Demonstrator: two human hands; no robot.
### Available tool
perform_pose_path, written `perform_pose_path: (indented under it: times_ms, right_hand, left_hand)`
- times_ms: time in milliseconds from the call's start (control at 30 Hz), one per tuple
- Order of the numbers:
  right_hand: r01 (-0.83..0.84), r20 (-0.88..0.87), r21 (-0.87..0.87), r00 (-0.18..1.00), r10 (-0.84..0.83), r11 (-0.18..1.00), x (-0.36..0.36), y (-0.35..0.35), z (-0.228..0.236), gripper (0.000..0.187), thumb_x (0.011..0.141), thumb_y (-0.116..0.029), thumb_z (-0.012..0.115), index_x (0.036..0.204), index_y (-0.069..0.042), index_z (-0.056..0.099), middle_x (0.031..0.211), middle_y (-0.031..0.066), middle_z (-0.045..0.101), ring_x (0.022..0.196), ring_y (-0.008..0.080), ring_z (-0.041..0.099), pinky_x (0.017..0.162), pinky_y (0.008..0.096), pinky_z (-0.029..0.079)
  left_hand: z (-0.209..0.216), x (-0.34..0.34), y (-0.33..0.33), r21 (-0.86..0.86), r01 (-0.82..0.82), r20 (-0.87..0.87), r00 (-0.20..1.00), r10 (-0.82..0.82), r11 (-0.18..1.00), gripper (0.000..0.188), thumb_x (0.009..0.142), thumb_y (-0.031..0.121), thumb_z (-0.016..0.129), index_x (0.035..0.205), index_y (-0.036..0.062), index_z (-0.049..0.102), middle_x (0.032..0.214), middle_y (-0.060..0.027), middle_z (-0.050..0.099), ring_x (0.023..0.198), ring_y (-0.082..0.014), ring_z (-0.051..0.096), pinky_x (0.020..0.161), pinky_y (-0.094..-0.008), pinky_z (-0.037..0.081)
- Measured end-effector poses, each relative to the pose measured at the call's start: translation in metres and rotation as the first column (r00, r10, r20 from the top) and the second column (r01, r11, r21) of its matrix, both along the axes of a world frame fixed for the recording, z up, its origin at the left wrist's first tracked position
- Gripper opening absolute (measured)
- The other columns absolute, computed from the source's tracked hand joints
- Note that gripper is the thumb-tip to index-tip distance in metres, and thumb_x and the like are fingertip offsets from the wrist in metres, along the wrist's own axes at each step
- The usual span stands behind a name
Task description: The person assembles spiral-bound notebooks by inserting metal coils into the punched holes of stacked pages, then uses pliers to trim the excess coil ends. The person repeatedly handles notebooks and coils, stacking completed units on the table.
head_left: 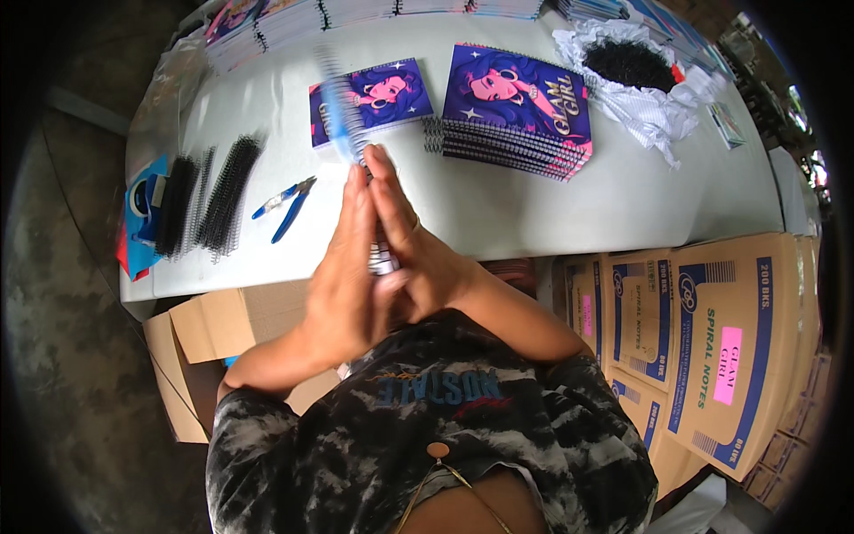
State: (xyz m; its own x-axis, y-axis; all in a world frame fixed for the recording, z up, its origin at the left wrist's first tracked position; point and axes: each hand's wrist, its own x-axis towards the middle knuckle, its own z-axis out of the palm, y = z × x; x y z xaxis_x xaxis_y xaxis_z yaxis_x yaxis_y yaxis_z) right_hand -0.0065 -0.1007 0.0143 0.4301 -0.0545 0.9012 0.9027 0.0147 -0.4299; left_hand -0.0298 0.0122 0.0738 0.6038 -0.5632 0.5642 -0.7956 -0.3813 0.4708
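Note:
Between my flat palms a spiral notebook (338, 116) is pressed, standing edge-on above the table, its far end smeared by motion. My left hand (341, 271) lies along its left side. My right hand (425, 258) presses from the right, fingers straight and pointing away from me. A small part of the notebook's lower end shows between the wrists. Behind the hands lie a short stack of purple-covered notebooks (391, 93) and, to its right, a taller stack of spiral notebooks (511, 102) with the same cover art.
Blue-handled cutters (289, 206) and black binding coils (229, 191) lie at the left, beside a blue tape dispenser (145, 209). Crumpled paper (654, 133) holds a black coil tangle (630, 65) at the far right. Page stacks line the back. Cartons (721, 347) stand right of me; an open carton (209, 325) is at left.

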Motion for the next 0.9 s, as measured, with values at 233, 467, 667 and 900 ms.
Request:
perform_pose_path:
  times_ms: [233, 467, 667, 900]
  right_hand:
    - [-0.178, -0.677, -0.409, 0.716, -0.167, 0.895, 0.01, -0.045, 0.051, 0.029, 0.089, -0.024, 0.051, 0.098, 0.0, 0.063, 0.079, 0.0124, 0.064, 0.07, 0.0202, 0.061, 0.071, 0.0316, 0.047]
    - [-0.073, -0.838, -0.038, 0.545, 0.008, 0.997, 0.017, -0.059, 0.015, 0.01, 0.078, 0.003, 0.065, 0.086, 0.003, 0.058, 0.081, 0.006, 0.063, 0.075, 0.0083, 0.059, 0.069, 0.0216, 0.048]
    - [0.078, -0.781, -0.12, 0.608, -0.142, 0.99, 0.014, -0.056, 0.015, 0.015, 0.071, 0.005, 0.069, 0.081, 0.003, 0.057, 0.076, 0.006, 0.061, 0.064, 0.0093, 0.059, 0.06, 0.0229, 0.047]
    - [0.276, -0.496, -0.423, 0.726, -0.476, 0.863, 0.004, -0.064, 0.034, 0.018, 0.066, 0.001, 0.071, 0.079, -0.003, 0.06, 0.078, 0.0109, 0.059, 0.073, 0.0278, 0.058, 0.065, 0.0343, 0.046]
  left_hand:
    - [0.001, 0.036, 0.017, -0.353, -0.411, -0.611, 0.782, 0.126, 0.84, 0.022, 0.088, 0.009, 0.056, 0.106, -0.0036, 0.059, 0.087, -0.0078, 0.065, 0.078, -0.0098, 0.059, 0.072, -0.0202, 0.047]
    - [-0.041, 0.059, 0.003, -0.506, -0.291, -0.806, 0.495, -0.325, 0.812, 0.023, 0.087, 0.013, 0.059, 0.105, -0.0021, 0.059, 0.095, -0.0053, 0.063, 0.086, -0.0086, 0.057, 0.08, -0.0222, 0.044]
    - [-0.044, 0.088, 0.004, -0.522, -0.132, -0.776, 0.484, -0.405, 0.843, 0.012, 0.082, 0.001, 0.06, 0.093, 0.0022, 0.062, 0.088, -0.0002, 0.061, 0.08, -0.0059, 0.054, 0.074, -0.0203, 0.044]
    - [-0.029, 0.11, -0.01, -0.433, 0.136, -0.681, 0.599, -0.422, 0.891, 0.015, 0.078, 0.008, 0.067, 0.089, 0.0043, 0.058, 0.078, 0.001, 0.057, 0.073, -0.0091, 0.052, 0.066, -0.0228, 0.042]
